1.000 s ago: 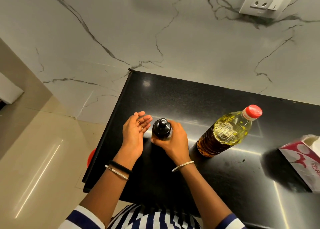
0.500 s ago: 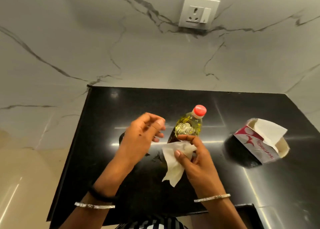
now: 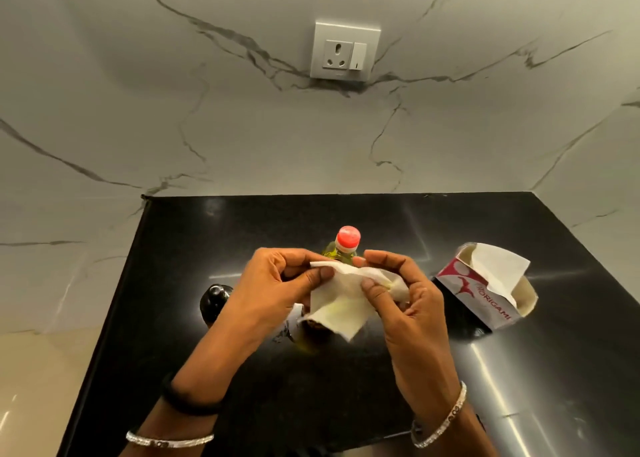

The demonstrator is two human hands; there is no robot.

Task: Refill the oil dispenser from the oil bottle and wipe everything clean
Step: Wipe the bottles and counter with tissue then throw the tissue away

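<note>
I held the tissue [image 3: 341, 304] pinched between my left hand [image 3: 273, 283] and right hand [image 3: 405, 297], above the table [image 3: 311, 404]; it looked faintly oil-stained. The oil dispenser [image 3: 214, 300] stood just left of my left hand, top on, partly hidden. Beyond my fingers the oil bottle [image 3: 347, 240] stood upright, red cap on. I judged the refill done and the wiping under way, with bottle, dispenser and table left to clean.
</note>
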